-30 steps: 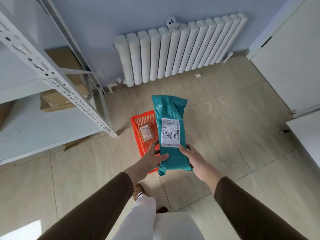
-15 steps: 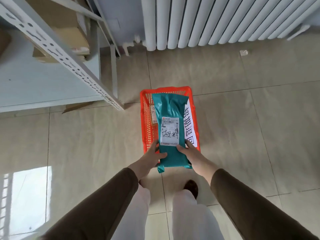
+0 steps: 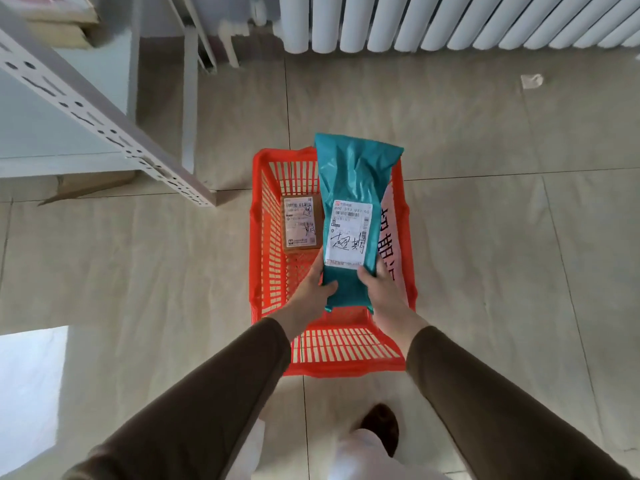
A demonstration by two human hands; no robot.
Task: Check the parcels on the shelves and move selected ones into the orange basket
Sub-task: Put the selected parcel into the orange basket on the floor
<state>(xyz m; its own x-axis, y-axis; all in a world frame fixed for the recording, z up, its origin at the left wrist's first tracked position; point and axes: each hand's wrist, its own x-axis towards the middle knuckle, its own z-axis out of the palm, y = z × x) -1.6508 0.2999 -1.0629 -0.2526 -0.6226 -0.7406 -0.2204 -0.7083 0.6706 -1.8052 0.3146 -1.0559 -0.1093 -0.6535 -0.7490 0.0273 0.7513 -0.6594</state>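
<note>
While the grey shelf rack (image 3: pixel 104 123) fills the upper left of the frame, we hold the teal parcel (image 3: pixel 353 202) over the orange basket (image 3: pixel 270 271) at centre, beside a small brown box (image 3: pixel 300 225) inside; our left hand (image 3: pixel 311 292) and right hand (image 3: pixel 381 289) pinch its near end, thumbs on top. It looks soft, light and slippery, so we'd grip both edges. Compared with half a second ago, the basket looms closer and the brown box shows plainly
</note>
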